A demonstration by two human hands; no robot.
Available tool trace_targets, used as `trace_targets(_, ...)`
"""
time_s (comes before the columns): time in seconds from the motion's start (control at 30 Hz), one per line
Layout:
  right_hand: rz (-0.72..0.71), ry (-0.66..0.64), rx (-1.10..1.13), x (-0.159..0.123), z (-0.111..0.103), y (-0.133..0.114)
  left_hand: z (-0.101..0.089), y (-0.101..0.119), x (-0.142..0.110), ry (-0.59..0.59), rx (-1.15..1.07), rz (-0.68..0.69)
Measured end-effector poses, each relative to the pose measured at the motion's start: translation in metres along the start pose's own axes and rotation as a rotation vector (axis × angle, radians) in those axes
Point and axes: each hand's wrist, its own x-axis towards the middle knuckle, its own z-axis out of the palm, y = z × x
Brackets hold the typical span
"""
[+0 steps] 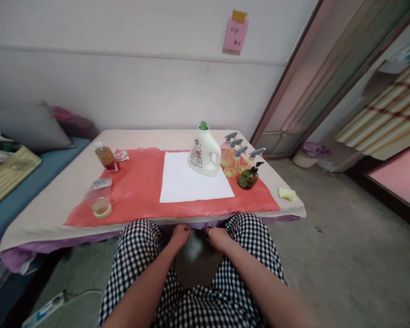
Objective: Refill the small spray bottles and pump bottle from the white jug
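Note:
My left hand (pixel 181 235) is curled closed between my knees, just below the table's front edge. Opposite it, my right hand (pixel 218 238) is closed in the same way, with a small gap between the two. Both are nearest the purple cloth (pixel 198 225) hanging under the table edge; whether the fingers grip it is hidden. Beyond them, a white cloth (pixel 191 189) lies on a red plastic sheet (pixel 136 191). A large white detergent jug (pixel 205 152) with a green top stands upright on the white cloth.
To the jug's right stand several clear spray bottles (pixel 230 168) and a dark green pump bottle (pixel 248 178). On the left are an amber bottle (pixel 106 157), a small packet (pixel 121 156) and a clear container (pixel 101 207). A folded yellow cloth (pixel 287 194) lies near the right corner.

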Motion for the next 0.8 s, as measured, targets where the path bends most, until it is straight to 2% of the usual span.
trace_targets(0.23,-0.161,0.232,0.06,-0.009,-0.015,-0.012,0.002,0.005,-0.017,0.13,0.187,0.213)
trace_targets(0.4,-0.152,0.448,0.112,-0.016,-0.027,-0.009,0.005,0.007,-0.029,0.251,0.252,0.354)
trace_targets(0.53,-0.138,0.564,0.155,-0.019,-0.027,-0.004,0.002,0.005,-0.034,0.334,0.264,0.414)
trace_targets(0.8,-0.146,0.737,0.345,-0.02,-0.023,-0.004,0.001,0.002,-0.037,0.388,0.222,0.474)
